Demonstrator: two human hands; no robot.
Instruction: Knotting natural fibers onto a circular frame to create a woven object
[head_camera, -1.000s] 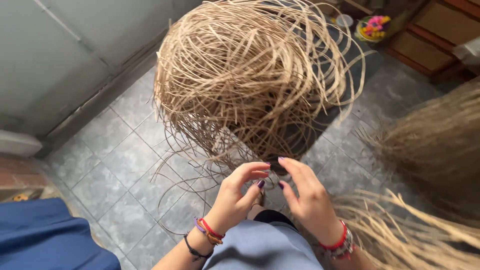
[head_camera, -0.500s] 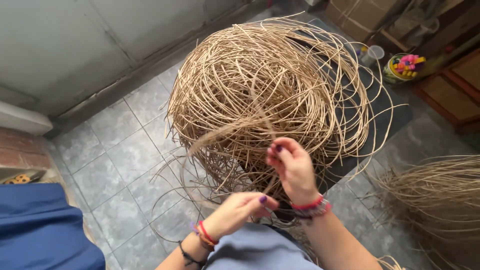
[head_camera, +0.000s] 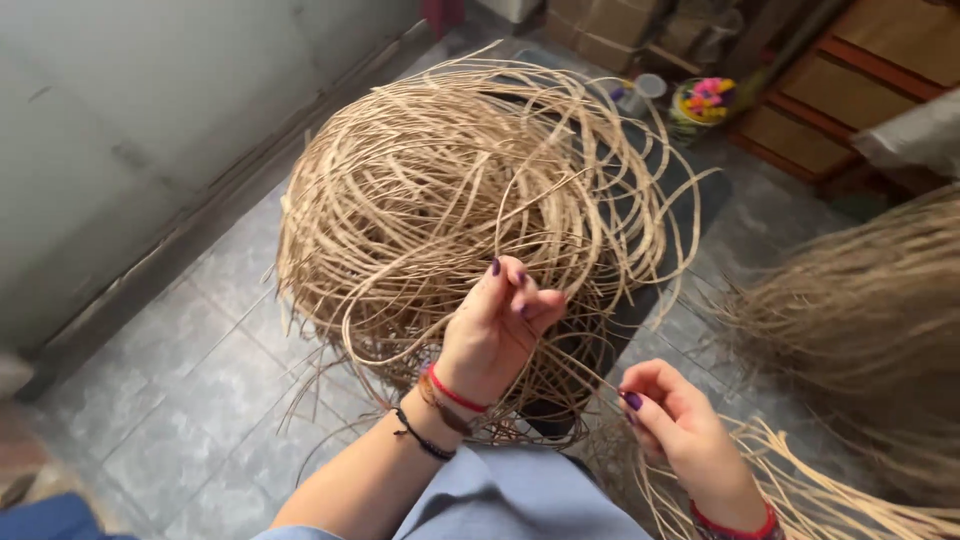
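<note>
A large tangled coil of pale rattan strands (head_camera: 470, 190) fills the middle of the view, sitting on a dark mat (head_camera: 700, 200) laid over a grey tiled floor (head_camera: 190, 380). The coil is a loose, rounded nest of thin tan canes, with stray ends curling out over the tiles on every side.

The left hand (head_camera: 497, 325) is raised against the near side of the coil. Its grip is pressed together: thumb and fingertips pinch a single thin strand, fingers pointing up. The right hand (head_camera: 685, 435) is lower and nearer the body, fingers curled in, thumb and forefinger closed on what appears to be the same strand, which runs taut between the two hands. Both wrists carry red and dark bracelets, and the nails are painted purple.

Judging by the look of it, one strand is being drawn free of the tangle; nearly all of the coil remains knotted together, so the sorting seems to be at an early stage.

To the right, a second bundle of straighter rattan (head_camera: 870, 320) lies across the floor, with more loose lengths beneath the right hand. At the far edge stand a small tub of colourful pieces (head_camera: 705, 98), a white cup (head_camera: 650, 88), cardboard boxes and wooden furniture (head_camera: 850, 80). A pale wall (head_camera: 120, 130) runs along the left. Grey-blue cloth covers the person's lap at the bottom.
</note>
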